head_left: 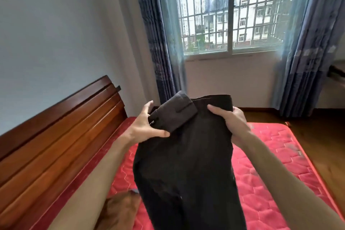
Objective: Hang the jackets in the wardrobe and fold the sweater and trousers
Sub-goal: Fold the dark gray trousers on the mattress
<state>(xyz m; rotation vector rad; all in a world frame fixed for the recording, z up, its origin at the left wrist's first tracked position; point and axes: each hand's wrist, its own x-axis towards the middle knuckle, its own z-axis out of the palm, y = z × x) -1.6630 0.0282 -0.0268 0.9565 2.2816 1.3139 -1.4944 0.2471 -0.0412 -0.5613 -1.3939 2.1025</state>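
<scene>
Dark brown-black trousers (186, 164) hang in the air above the red mattress (270, 164), held up by their top edge. My left hand (145, 127) grips the left corner of the waistband, which is flipped over so its inner side faces me. My right hand (231, 119) pinches the right side of the top edge, thumb in front and fingers behind the cloth. The trouser legs drop out of the bottom of the view. An orange-brown garment (121, 209) lies on the mattress at the lower left, partly hidden by my left forearm.
A wooden headboard (56, 136) runs along the left of the bed. Straight ahead is a barred window (231, 11) with blue curtains (158, 43) on both sides. Wooden floor (317, 132) shows to the right of the mattress. No wardrobe is in view.
</scene>
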